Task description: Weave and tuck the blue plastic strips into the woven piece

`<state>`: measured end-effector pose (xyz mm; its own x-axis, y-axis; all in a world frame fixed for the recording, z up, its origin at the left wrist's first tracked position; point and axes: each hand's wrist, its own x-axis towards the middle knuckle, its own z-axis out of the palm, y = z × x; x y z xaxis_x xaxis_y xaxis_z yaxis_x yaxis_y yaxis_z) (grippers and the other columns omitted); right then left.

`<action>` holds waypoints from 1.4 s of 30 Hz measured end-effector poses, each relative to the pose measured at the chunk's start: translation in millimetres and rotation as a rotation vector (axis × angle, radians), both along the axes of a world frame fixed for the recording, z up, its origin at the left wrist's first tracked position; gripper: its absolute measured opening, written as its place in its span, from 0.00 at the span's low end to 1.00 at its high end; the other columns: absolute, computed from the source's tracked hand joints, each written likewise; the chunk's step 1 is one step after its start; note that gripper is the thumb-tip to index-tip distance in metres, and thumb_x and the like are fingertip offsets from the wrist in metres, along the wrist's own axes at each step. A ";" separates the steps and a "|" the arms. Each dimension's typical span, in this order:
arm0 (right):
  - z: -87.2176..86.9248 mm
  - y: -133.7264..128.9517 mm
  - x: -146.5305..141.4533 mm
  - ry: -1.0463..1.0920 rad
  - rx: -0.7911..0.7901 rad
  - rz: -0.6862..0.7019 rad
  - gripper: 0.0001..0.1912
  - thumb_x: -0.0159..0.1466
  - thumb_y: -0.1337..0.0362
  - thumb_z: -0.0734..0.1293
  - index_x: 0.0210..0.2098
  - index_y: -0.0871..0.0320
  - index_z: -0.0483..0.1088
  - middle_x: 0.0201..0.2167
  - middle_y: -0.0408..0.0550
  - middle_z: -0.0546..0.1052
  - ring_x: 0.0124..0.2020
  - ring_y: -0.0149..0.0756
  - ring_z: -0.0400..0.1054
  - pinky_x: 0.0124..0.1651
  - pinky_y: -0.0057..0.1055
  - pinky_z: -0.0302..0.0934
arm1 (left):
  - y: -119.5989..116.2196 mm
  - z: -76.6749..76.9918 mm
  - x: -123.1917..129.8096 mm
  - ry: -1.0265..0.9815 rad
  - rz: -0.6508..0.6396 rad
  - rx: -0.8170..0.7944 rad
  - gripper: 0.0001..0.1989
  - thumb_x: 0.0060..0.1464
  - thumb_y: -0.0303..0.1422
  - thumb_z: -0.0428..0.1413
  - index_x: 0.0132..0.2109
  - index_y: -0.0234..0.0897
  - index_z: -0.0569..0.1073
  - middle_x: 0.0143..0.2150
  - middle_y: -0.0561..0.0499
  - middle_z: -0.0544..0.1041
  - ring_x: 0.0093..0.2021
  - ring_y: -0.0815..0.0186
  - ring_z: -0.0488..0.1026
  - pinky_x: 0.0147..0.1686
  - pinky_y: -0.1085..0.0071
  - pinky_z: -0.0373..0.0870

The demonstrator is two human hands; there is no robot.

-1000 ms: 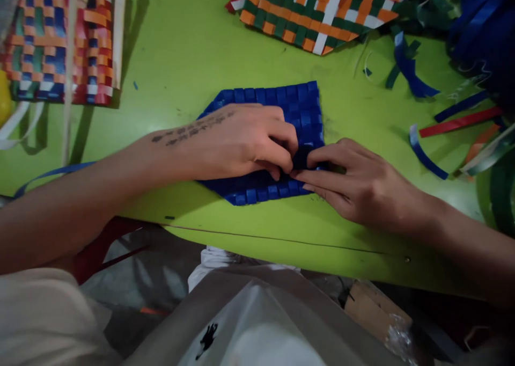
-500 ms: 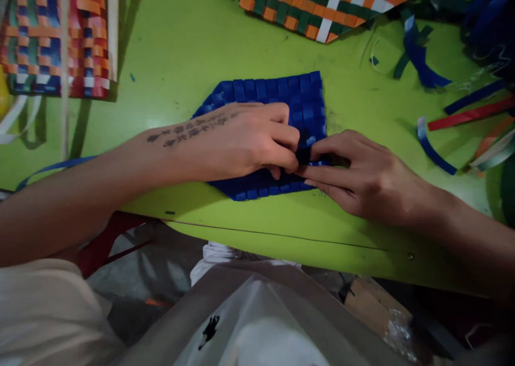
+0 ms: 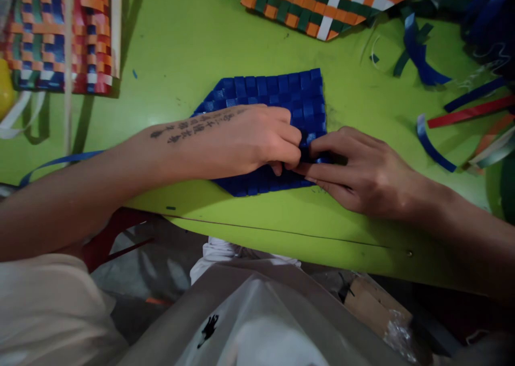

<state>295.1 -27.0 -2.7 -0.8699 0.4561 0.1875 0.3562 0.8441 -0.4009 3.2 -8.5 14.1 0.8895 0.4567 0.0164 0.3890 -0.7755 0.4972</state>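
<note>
A blue woven mat of flat plastic strips (image 3: 277, 89) lies on the green table, pointed at its left end and straight along its right edge. Across its middle rests my left hand (image 3: 257, 138), its fingers curled down and pressed together near the mat's right part. My right hand (image 3: 358, 170) comes in from the right, thumb and fingers pinching at the mat's right edge around a blue strip. The fingertips of both hands almost meet, and what lies directly under my left fingers is hidden. A loose blue strip (image 3: 60, 162) curves out behind my left forearm.
Colourful woven pieces lie at the top left (image 3: 48, 44) and along the top (image 3: 298, 4). Loose blue (image 3: 434, 146) and red (image 3: 470, 111) strips are scattered at the right. The table's front edge (image 3: 281, 229) runs close before me; a cardboard box (image 3: 376, 304) sits below.
Both hands keep nearly the same places. My left fingers have shifted slightly and curl a little more closely. The whole view has moved slightly.
</note>
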 end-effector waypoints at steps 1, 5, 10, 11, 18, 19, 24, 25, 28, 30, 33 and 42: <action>-0.9 0.4 0.1 0.020 0.003 0.004 0.18 0.78 0.67 0.67 0.59 0.47 0.86 0.56 0.54 0.83 0.53 0.53 0.80 0.56 0.50 0.78 | 0.8 -0.5 -0.6 -0.020 -0.014 0.004 0.24 0.78 0.28 0.43 0.45 0.44 0.85 0.47 0.50 0.87 0.51 0.58 0.80 0.55 0.61 0.79; -5.1 1.3 0.4 0.063 0.126 0.045 0.17 0.78 0.67 0.67 0.60 0.51 0.85 0.54 0.56 0.83 0.51 0.51 0.79 0.51 0.48 0.78 | 2.8 -2.7 -2.7 -0.061 0.010 -0.034 0.25 0.81 0.30 0.42 0.46 0.45 0.85 0.48 0.51 0.86 0.51 0.60 0.80 0.54 0.63 0.80; -5.8 1.0 -0.6 0.071 0.162 0.044 0.18 0.78 0.68 0.67 0.60 0.51 0.85 0.54 0.56 0.83 0.49 0.50 0.79 0.50 0.45 0.78 | 1.4 3.2 -2.3 0.015 0.002 -0.001 0.26 0.83 0.33 0.42 0.50 0.47 0.85 0.50 0.53 0.86 0.57 0.61 0.80 0.63 0.61 0.79; -5.6 0.8 -1.0 0.068 0.165 0.041 0.18 0.78 0.69 0.67 0.60 0.51 0.85 0.54 0.55 0.83 0.49 0.50 0.79 0.49 0.45 0.78 | 1.0 5.2 -1.5 0.031 -0.006 0.020 0.26 0.84 0.34 0.42 0.50 0.47 0.85 0.49 0.53 0.86 0.58 0.61 0.80 0.65 0.60 0.78; -3.7 0.4 -3.5 0.074 0.210 0.058 0.15 0.78 0.70 0.67 0.55 0.55 0.85 0.51 0.57 0.82 0.47 0.48 0.78 0.46 0.43 0.77 | -1.0 5.5 1.9 -0.007 0.008 0.057 0.22 0.84 0.32 0.46 0.47 0.43 0.84 0.45 0.51 0.86 0.57 0.60 0.79 0.67 0.56 0.71; -3.4 0.3 -3.7 0.080 0.212 0.061 0.15 0.78 0.71 0.67 0.55 0.56 0.85 0.51 0.57 0.83 0.47 0.49 0.78 0.46 0.44 0.76 | -1.4 3.9 1.2 -0.026 0.013 0.046 0.21 0.84 0.32 0.46 0.47 0.43 0.84 0.45 0.51 0.86 0.57 0.60 0.78 0.67 0.57 0.71; -1.4 -0.6 -3.9 0.029 0.218 0.061 0.15 0.79 0.70 0.66 0.53 0.54 0.85 0.51 0.56 0.83 0.47 0.48 0.77 0.47 0.44 0.75 | -2.9 -1.6 -1.0 -0.044 0.034 0.029 0.22 0.84 0.31 0.44 0.47 0.41 0.83 0.47 0.51 0.85 0.55 0.62 0.78 0.65 0.58 0.70; -1.5 -0.8 -3.9 0.010 0.221 0.054 0.15 0.79 0.69 0.65 0.53 0.53 0.85 0.52 0.56 0.83 0.47 0.48 0.77 0.48 0.44 0.75 | -2.9 -2.0 -0.8 -0.029 0.030 0.036 0.22 0.84 0.30 0.44 0.47 0.40 0.83 0.46 0.51 0.85 0.55 0.62 0.78 0.65 0.58 0.71; -3.4 -1.1 -3.7 -0.015 0.247 0.038 0.15 0.80 0.67 0.65 0.51 0.51 0.85 0.51 0.54 0.84 0.45 0.46 0.78 0.48 0.45 0.75 | -2.4 -2.4 -1.2 0.012 0.009 0.065 0.23 0.83 0.29 0.43 0.47 0.40 0.83 0.45 0.50 0.84 0.56 0.60 0.78 0.64 0.58 0.72; -5.6 -0.5 -3.5 0.017 0.270 0.044 0.14 0.80 0.66 0.65 0.50 0.51 0.85 0.50 0.52 0.85 0.44 0.45 0.78 0.47 0.44 0.75 | -2.0 -2.9 -3.0 0.026 0.001 0.077 0.24 0.83 0.29 0.42 0.48 0.41 0.84 0.46 0.50 0.85 0.56 0.60 0.78 0.63 0.58 0.74; -8.0 1.1 -3.1 0.107 0.301 0.068 0.10 0.79 0.66 0.69 0.51 0.52 0.85 0.49 0.51 0.86 0.43 0.44 0.78 0.45 0.42 0.75 | -1.9 -3.8 -7.4 0.015 0.011 0.049 0.25 0.83 0.32 0.42 0.49 0.45 0.85 0.49 0.52 0.86 0.55 0.61 0.78 0.61 0.60 0.76; -5.4 0.9 -5.6 0.124 0.289 0.060 0.07 0.75 0.69 0.73 0.48 0.56 0.85 0.50 0.56 0.85 0.42 0.46 0.76 0.42 0.42 0.72 | -3.1 -1.3 -2.1 0.020 -0.007 0.040 0.24 0.82 0.28 0.43 0.49 0.44 0.84 0.51 0.54 0.86 0.57 0.61 0.79 0.62 0.58 0.75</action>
